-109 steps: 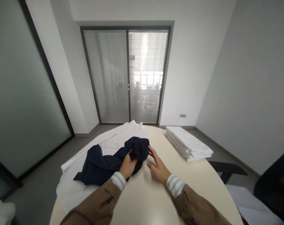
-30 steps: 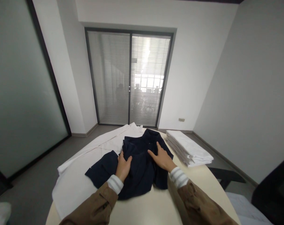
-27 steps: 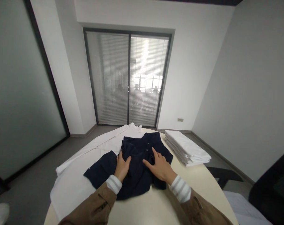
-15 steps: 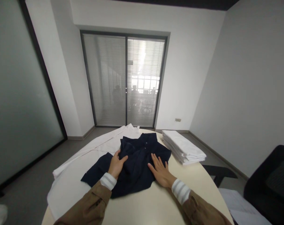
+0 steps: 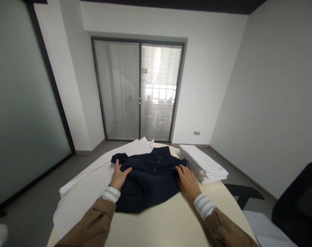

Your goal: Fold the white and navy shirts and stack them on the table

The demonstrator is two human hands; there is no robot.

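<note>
A navy polo shirt (image 5: 148,178) lies on the round table with its collar at the far end and small buttons down its placket. It is rumpled near its lower left part. My left hand (image 5: 119,176) rests at the shirt's left side by the short sleeve, thumb and forefinger spread apart. At the opposite edge, my right hand (image 5: 188,181) has its fingers curled over the right sleeve, pinching the fabric; the fingertips are partly hidden.
White garments (image 5: 90,187) are spread over the left part of the cream table (image 5: 156,228). To the right stands a stack of folded white cloths (image 5: 202,163). A black chair (image 5: 297,206) and some white papers (image 5: 264,224) are beyond the right edge.
The shirt's left sleeve has moved up and the body lies flatter and wider. My left hand has shifted left. My right hand has moved right and its flat fingers have curled onto the sleeve.
</note>
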